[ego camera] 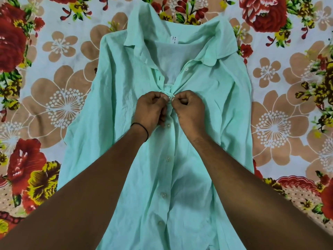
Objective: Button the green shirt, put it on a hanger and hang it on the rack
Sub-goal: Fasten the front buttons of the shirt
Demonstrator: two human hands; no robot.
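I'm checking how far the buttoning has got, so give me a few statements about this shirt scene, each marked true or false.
1. The left hand and the right hand both pinch the green shirt at one button. True.
2. The top button near the collar is fastened. False: it is undone and the neck lies open.
3. The shirt lies on a floral bedsheet. True.
4. The lower buttons below the hands are all undone. False: the four in view look fastened.
5. A black band sits on the right wrist. False: it is on the left wrist.
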